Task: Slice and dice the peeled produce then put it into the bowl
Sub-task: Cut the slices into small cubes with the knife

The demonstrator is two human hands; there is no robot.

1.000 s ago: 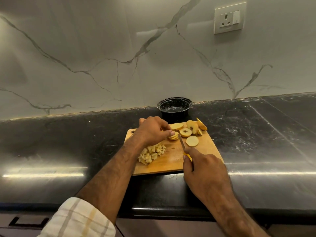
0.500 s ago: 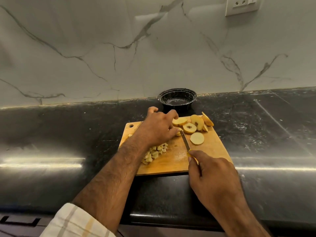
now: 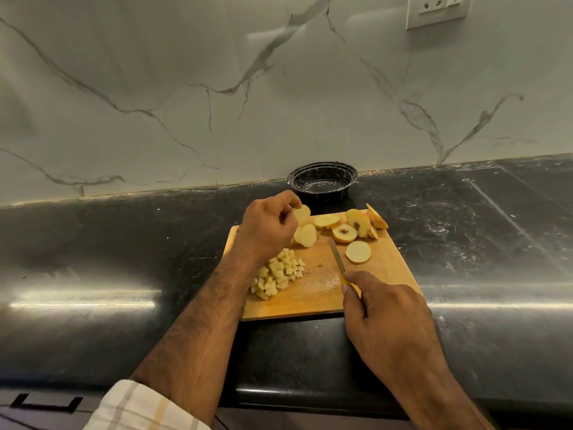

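1. I see my left hand (image 3: 266, 226) pinching pale round fruit slices (image 3: 305, 234) near the far edge of the rectangular wooden cutting board (image 3: 313, 297), probably to stack them for dicing.
2. My right hand (image 3: 386, 318) grips the yellow-handled knife (image 3: 338, 259), blade resting mid-board.
3. Small pale diced cubes (image 3: 279, 274) are piled at the left edge; the round black bowl (image 3: 322, 180) beyond holds none.

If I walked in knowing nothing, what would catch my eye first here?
Probably the wooden board in the middle of the dark counter, with pale dice heaped on its left and round slices along its far edge. The left hand pinches two slices, the right hand grips a knife. Behind stands an empty black bowl.
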